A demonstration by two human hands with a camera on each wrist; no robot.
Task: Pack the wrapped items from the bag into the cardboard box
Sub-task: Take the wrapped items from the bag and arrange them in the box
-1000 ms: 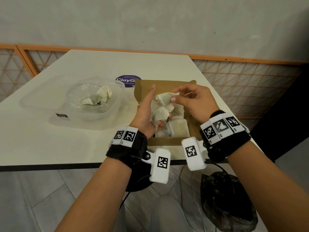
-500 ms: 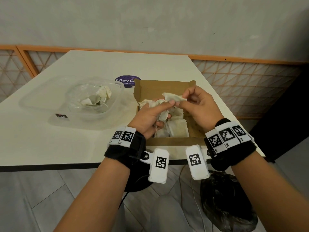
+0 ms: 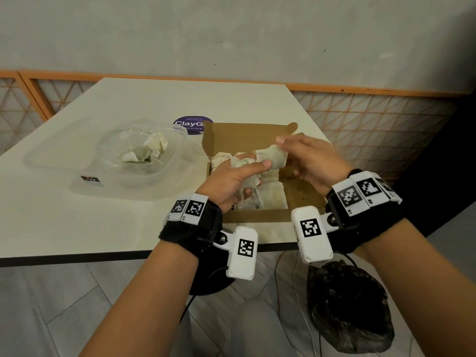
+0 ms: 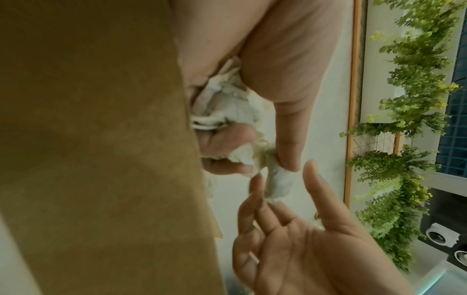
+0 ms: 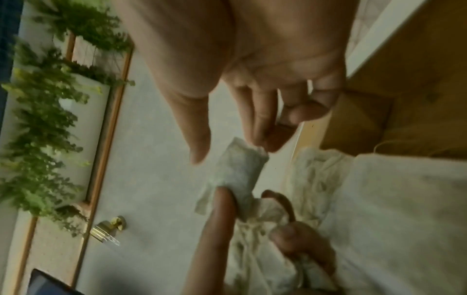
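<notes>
An open cardboard box sits on the table with several pale wrapped items lying flat inside. Over it, my left hand grips a crumpled bunch of wrapped items, thumb pressed across them. One item sticks out of the bunch to the right. My right hand pinches that item's far end with its fingertips. The right wrist view shows this item stretched between the right fingertips and the left thumb. The left wrist view shows the bunch beside the box wall.
At the left, a clear plastic bag holds a few more wrapped items. A purple round sticker lies behind the box. The table's front edge is close to my wrists. A black bag sits on the floor.
My left hand has tipped over and its thumb has closed across the bunch. My right hand has drawn one item out to the right and shifted slightly right.
</notes>
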